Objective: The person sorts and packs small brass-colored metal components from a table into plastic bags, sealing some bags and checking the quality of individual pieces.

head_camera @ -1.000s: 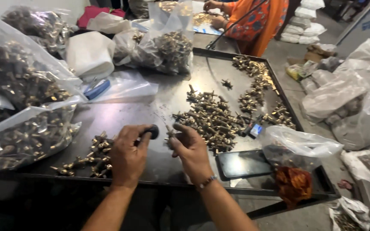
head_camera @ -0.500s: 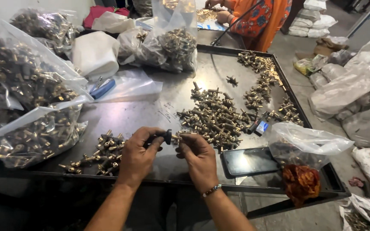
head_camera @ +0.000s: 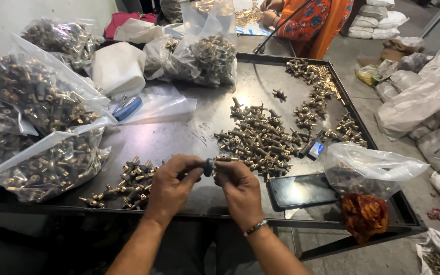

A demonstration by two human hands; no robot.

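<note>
Both hands have drawn closer together since the earlier frames and now meet just above the near edge of the dark metal tray table [head_camera: 189,135]. My left hand [head_camera: 171,186] pinches a small black round cap [head_camera: 208,166] between thumb and forefinger, pressed against the end of a short brass fitting [head_camera: 226,159] that my right hand [head_camera: 240,191] grips in its fingertips; held level like this, the two pieces line up end to end. At ten o'clock from my left hand lies a small heap of brass fittings [head_camera: 128,183], close enough to drop onto. At one o'clock sits the large loose pile of brass fittings [head_camera: 260,137], within easy reach of my right hand. A black smartphone [head_camera: 301,191] lies flat at three o'clock, beside a clear plastic bag [head_camera: 373,168]. Filled clear bags of brass parts [head_camera: 36,102] crowd nine to eleven o'clock.
</note>
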